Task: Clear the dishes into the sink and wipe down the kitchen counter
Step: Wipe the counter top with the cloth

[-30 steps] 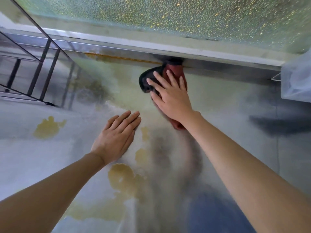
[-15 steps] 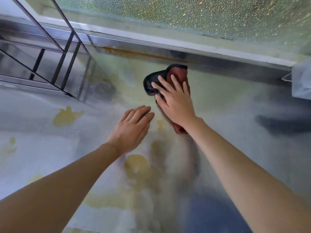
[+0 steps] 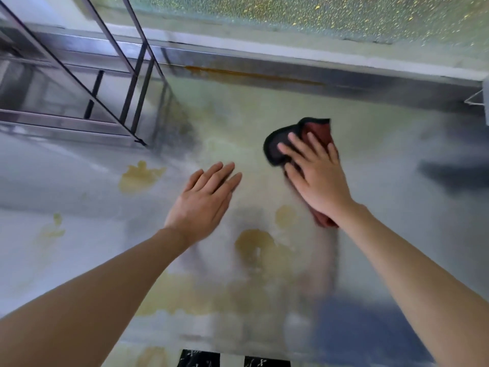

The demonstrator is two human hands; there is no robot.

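The wiping step is under way: the right hand (image 3: 317, 178), fingers flat and spread, presses the dark red cloth (image 3: 277, 145) onto the counter (image 3: 79, 234) right of centre, while the left hand (image 3: 203, 200) lies flat and empty alongside, blurred and perhaps touching, and the next stroke should probably go to the yellow stains (image 3: 254, 245) at lower centre.

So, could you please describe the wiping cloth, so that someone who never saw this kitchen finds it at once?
Start from the steel counter below the speckled glass pane, and look right of the black wire rack. There the right hand presses flat on a crumpled cloth. It is dark red with a black part, the only fabric among yellowish stains.
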